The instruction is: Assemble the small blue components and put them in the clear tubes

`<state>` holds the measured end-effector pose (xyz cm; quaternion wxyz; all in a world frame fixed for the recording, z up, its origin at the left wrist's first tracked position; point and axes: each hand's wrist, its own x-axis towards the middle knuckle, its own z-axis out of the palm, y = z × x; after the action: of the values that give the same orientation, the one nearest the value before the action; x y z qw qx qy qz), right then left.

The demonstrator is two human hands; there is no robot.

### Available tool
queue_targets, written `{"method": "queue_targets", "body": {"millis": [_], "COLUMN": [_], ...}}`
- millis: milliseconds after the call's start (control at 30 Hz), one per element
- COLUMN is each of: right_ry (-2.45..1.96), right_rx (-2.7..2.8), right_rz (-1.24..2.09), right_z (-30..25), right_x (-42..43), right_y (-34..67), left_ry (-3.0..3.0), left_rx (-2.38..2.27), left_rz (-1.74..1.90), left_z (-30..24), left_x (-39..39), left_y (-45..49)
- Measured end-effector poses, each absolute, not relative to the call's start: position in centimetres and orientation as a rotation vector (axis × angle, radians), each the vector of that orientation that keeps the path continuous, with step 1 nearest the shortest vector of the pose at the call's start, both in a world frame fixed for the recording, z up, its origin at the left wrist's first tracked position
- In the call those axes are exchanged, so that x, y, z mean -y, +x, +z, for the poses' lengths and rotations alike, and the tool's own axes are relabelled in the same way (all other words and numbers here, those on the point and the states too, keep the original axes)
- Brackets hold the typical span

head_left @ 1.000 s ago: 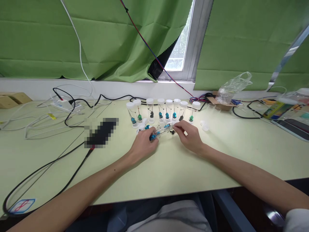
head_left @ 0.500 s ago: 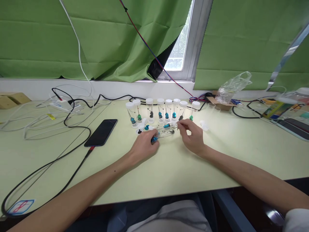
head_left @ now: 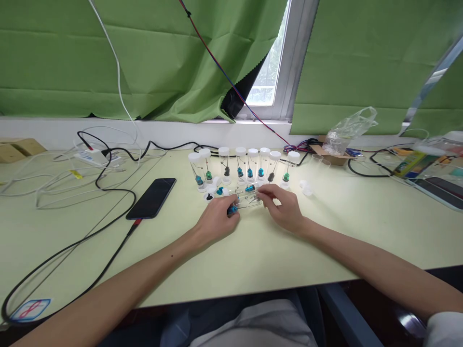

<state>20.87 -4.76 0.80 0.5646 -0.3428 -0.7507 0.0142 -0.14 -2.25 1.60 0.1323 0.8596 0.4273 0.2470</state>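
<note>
My left hand [head_left: 217,216] rests on the table, fingers closed around a blue plastic piece with thin metal wire [head_left: 232,210]; the wire reaches to the right. At the far end of that wire, the fingertips of my right hand [head_left: 284,208] are pinched together. What they grip is too small and covered to make out. Between and behind the hands lie a blue-ended clear piece [head_left: 249,188], a small blue piece [head_left: 220,191] and several thin wires. A white cap with a black piece in it [head_left: 209,196] lies left of them.
Behind the hands stands a row of clear tubes with white caps [head_left: 224,166], holding blue, green and dark pieces on wires. White caps [head_left: 306,187] lie to the right. A phone [head_left: 152,198] with a black cable is at left; a plastic bag [head_left: 349,130] sits in a cardboard box.
My right hand has moved left and slightly down, bringing its pinched fingertips to the wire's end by the dark piece. My left hand has stayed almost still.
</note>
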Motion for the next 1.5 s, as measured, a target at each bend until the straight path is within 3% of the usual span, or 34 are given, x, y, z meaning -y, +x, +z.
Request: {"method": "queue_targets", "body": {"millis": [667, 1500], "right_ry": [-0.784, -0.669], "right_rx": [1.793, 1.841], "right_rz": [0.176, 0.008], "right_z": [0.95, 1.52], "right_x": [4.81, 4.76], "right_y": [20.84, 21.02], "left_ry": [2.460, 2.408], "left_rx": [-1.224, -1.189], "left_rz": [0.761, 0.799], "left_z": [1.82, 1.97], "left_x": [2.23, 2.33], "left_y": [-0.14, -0.09]}}
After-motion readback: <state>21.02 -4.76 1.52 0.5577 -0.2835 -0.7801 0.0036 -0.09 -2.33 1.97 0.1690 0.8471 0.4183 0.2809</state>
